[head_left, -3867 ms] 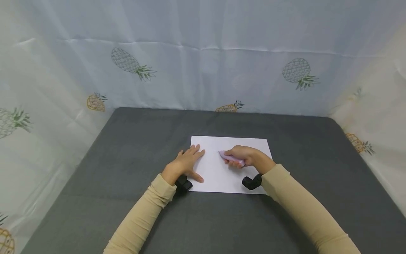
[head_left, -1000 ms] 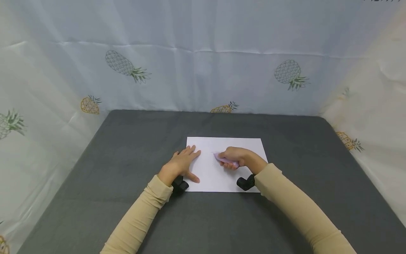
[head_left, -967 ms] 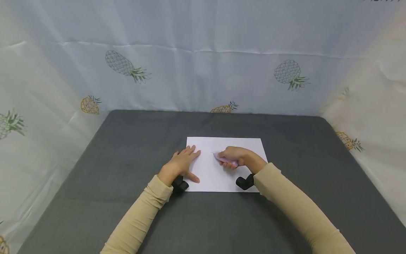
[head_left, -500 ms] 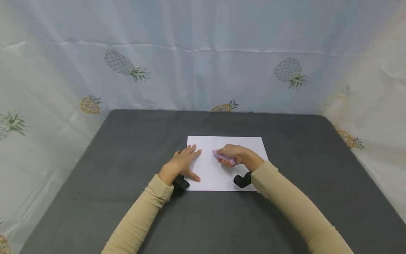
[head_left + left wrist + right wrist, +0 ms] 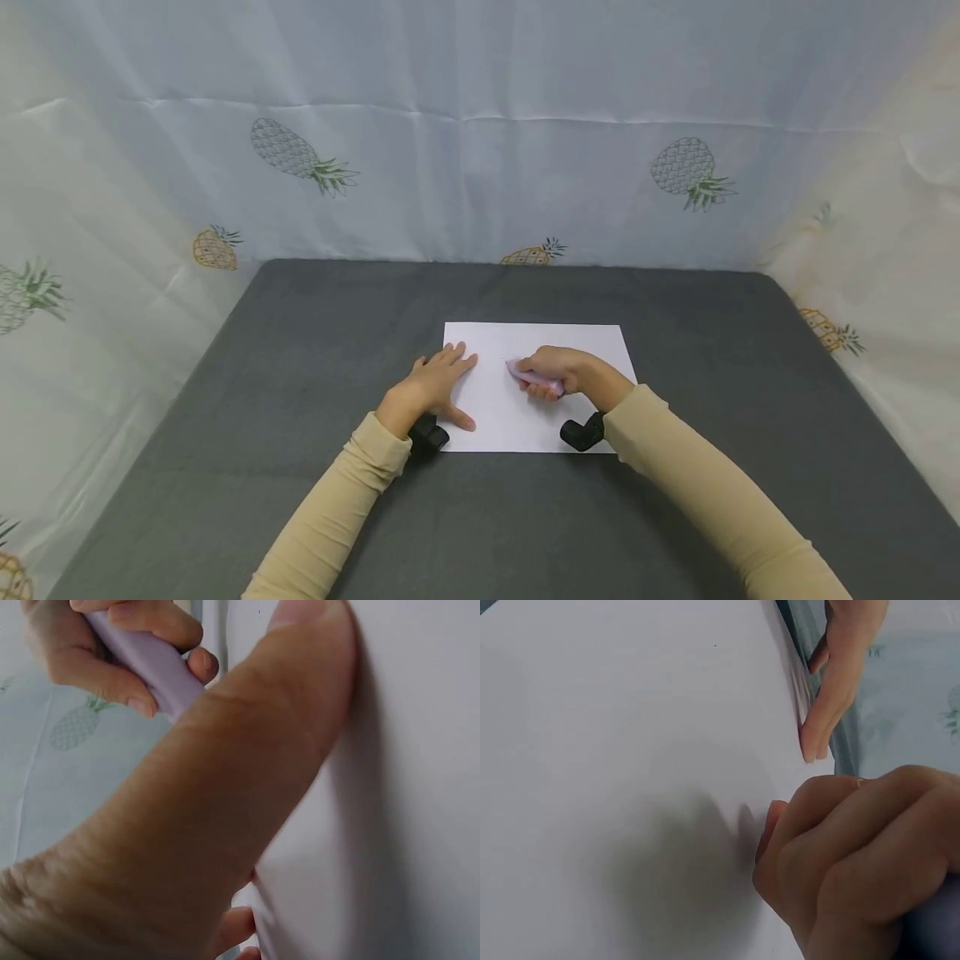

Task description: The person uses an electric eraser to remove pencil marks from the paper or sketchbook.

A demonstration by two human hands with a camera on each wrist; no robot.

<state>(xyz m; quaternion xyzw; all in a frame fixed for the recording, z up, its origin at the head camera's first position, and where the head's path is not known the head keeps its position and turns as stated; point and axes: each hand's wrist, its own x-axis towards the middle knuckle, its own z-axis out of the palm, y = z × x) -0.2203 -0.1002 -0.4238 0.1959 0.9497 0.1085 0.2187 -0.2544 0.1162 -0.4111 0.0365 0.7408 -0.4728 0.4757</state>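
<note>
A white sheet of paper (image 5: 495, 417) lies on the dark grey table. My left hand (image 5: 435, 385) rests on its left side, fingers spread and thumb apart. My right hand (image 5: 558, 368) grips a lavender, tapered hand tool (image 5: 543, 382), its narrow tip pointing left at the paper; its exact kind cannot be told. A short faint line shows by the tip. In the left wrist view the fingers wrap around the lavender tool (image 5: 154, 664). In the right wrist view the curled right hand (image 5: 862, 855) hides the tool, and a tiny dark mark (image 5: 715, 646) shows on the paper.
The dark grey table (image 5: 315, 350) extends around the paper on every side. White curtains (image 5: 480, 183) with pineapple prints hang behind it and along both sides. A black wrist camera (image 5: 581, 432) sits under the right wrist, and another camera (image 5: 427, 433) under the left.
The right hand and tool shift slightly left, then slightly back to the right, with the tip staying near the faint line. The left hand stays in place on the paper. The head view has shifted a little.
</note>
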